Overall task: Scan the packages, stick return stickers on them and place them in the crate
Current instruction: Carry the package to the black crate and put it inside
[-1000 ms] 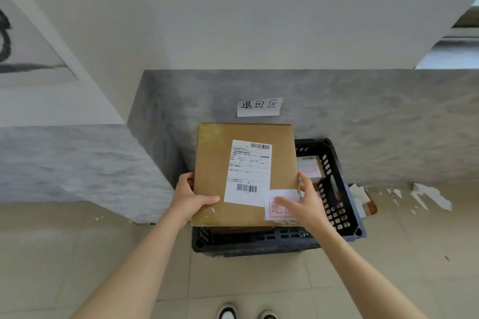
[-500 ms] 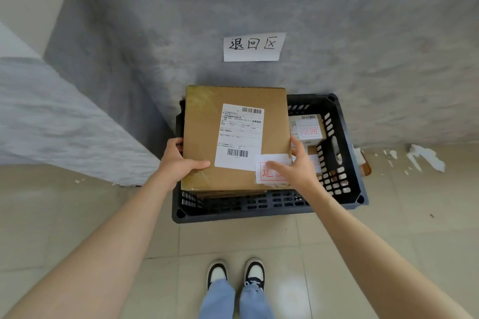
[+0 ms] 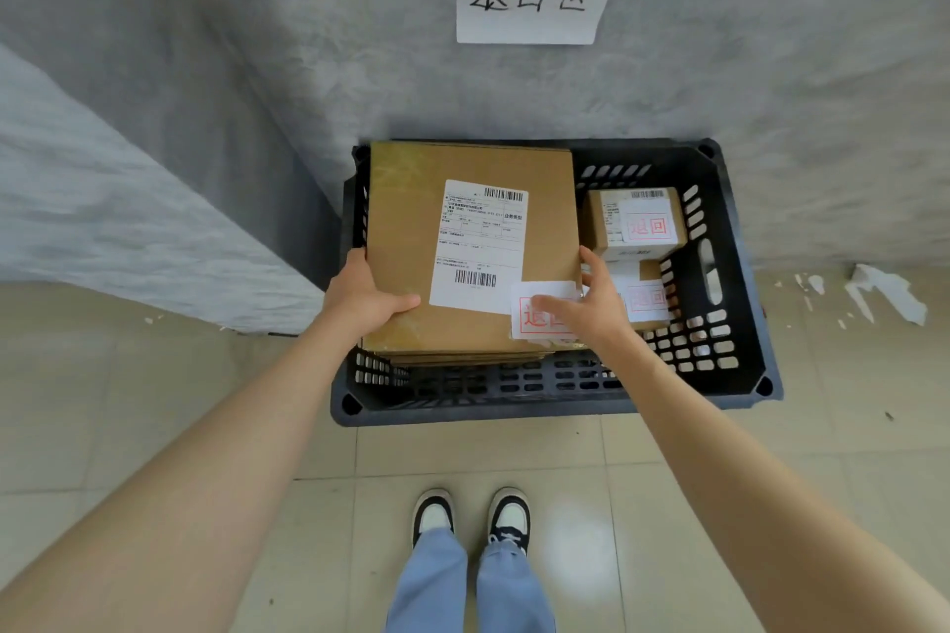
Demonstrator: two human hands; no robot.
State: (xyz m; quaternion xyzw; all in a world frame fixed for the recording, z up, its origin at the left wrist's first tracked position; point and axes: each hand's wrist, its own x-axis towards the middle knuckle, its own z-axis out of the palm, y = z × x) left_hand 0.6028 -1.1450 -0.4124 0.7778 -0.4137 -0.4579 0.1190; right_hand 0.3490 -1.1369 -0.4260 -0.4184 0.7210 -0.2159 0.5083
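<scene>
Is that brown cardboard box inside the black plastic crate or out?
Inside: the brown cardboard box lies flat within the walls of the black plastic crate, atop other cartons; left hand and right hand grip it.

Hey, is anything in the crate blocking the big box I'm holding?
Nothing visible does. The big box is over the left side of the crate; two small stickered boxes sit to its right. What lies beneath is hidden.

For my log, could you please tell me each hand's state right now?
Left hand: grips the large box's left edge.
Right hand: grips its right edge, thumb on the return sticker.
</scene>
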